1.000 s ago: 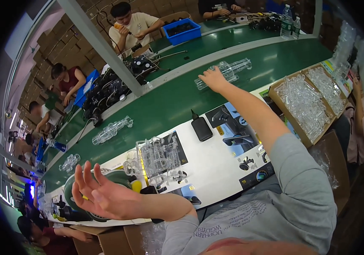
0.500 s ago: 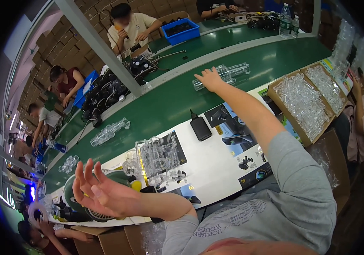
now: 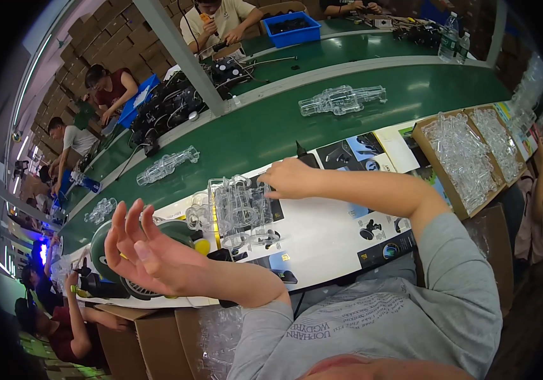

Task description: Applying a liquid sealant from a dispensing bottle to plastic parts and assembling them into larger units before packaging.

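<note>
While the left hand [image 3: 160, 256] hovers open and empty, the right hand [image 3: 291, 179] is at the right edge of the clear plastic parts [image 3: 241, 209], its grip unclear; piled on a white printed sheet [image 3: 322, 240], they could topple if nudged.

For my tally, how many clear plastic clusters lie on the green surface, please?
3: one cluster upper right, another mid-left, a third farther left; more may be hidden.

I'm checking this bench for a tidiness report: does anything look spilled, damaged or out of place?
Nothing stands out: the clear plastic parts by the right hand are heaped together, and the cardboard box holds its clear pieces inside its walls.
</note>
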Tool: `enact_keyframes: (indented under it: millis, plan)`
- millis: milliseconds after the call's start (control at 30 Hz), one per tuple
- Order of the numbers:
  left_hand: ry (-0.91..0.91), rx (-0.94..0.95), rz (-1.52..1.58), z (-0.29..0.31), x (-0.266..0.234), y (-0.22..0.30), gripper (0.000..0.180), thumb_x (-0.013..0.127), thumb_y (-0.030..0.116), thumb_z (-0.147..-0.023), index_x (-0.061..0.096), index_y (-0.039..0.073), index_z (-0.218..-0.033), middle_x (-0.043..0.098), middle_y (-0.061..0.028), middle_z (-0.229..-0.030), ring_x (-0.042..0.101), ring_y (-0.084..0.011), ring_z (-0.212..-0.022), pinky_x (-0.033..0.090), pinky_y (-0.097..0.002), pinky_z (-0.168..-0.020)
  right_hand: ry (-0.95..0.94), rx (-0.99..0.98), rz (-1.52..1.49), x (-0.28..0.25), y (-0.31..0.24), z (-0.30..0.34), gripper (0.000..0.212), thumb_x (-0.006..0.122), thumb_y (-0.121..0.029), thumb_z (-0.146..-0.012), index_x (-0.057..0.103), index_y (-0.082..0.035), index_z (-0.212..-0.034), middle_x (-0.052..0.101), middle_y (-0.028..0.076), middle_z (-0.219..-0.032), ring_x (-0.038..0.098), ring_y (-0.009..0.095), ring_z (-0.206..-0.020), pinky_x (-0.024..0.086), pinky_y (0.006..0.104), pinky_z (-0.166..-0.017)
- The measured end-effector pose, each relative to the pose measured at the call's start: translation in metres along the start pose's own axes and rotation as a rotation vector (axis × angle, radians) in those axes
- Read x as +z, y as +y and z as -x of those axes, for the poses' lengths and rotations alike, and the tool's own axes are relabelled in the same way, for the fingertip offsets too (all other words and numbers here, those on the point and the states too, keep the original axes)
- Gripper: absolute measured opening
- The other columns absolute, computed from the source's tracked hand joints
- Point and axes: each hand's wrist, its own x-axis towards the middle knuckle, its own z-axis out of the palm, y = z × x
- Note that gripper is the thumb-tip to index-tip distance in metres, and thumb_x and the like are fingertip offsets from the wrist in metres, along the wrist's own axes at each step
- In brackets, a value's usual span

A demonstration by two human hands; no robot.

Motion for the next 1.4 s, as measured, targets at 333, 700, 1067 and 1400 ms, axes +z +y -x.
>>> enact_keyframes:
  millis: [333, 700, 1067, 1400]
  plan:
    - [-0.042, 0.004, 0.059, -0.005, -0.013, -0.004, 0.03, 0.046, 0.016, -0.086, 0.044, -0.001, -0.111, 0.052, -0.0226, -0.113, 0.053, -0.0291, -0.099, 0.044, -0.0378, -0.083, -0.134, 0.152, -0.386, 0.004, -0.002, 0.001, 0.027, 0.064, -0.032, -0.076, 0.059, -0.008, -0.088, 0.064, 0.01, -0.085, 0.061, 0.029, -0.081, 0.046, 0.0403, -0.068]
    - [-0.59, -0.127, -0.224, 0.003, 0.007, -0.021, 0.022, 0.04, -0.003, -0.087, 0.055, -0.003, -0.102, 0.058, -0.0119, -0.105, 0.055, -0.0185, -0.098, 0.042, -0.0312, -0.088, 0.068, 0.246, -1.346, -0.035, 0.039, 0.033, 0.024, 0.06, -0.023, -0.084, 0.058, -0.001, -0.094, 0.063, 0.005, -0.093, 0.061, 0.014, -0.083, 0.049, 0.0254, -0.072]
    - [-1.07, -0.164, -0.194, 0.037, 0.053, -0.044, 0.075, 0.079, 0.009, -0.055, 0.047, 0.009, -0.123, 0.037, -0.0138, -0.136, 0.034, -0.0339, -0.127, 0.034, -0.0435, -0.099, 0.556, 0.142, -1.812, -0.068, -0.02, 0.04, 0.025, 0.057, -0.023, -0.088, 0.052, -0.003, -0.101, 0.064, 0.007, -0.09, 0.062, 0.012, -0.081, 0.05, 0.0248, -0.071]
    - [-0.645, -0.107, -0.059, 0.021, 0.034, -0.068, 0.062, 0.069, 0.004, -0.07, 0.035, 0.005, -0.121, 0.053, -0.0183, -0.111, 0.057, -0.0244, -0.098, 0.042, -0.0348, -0.089, 0.408, 0.084, 0.041, -0.03, 0.061, 0.059, 0.032, 0.061, -0.016, -0.076, 0.058, -0.019, -0.108, 0.055, 0.005, -0.085, 0.054, 0.018, -0.086, 0.045, 0.0319, -0.071]
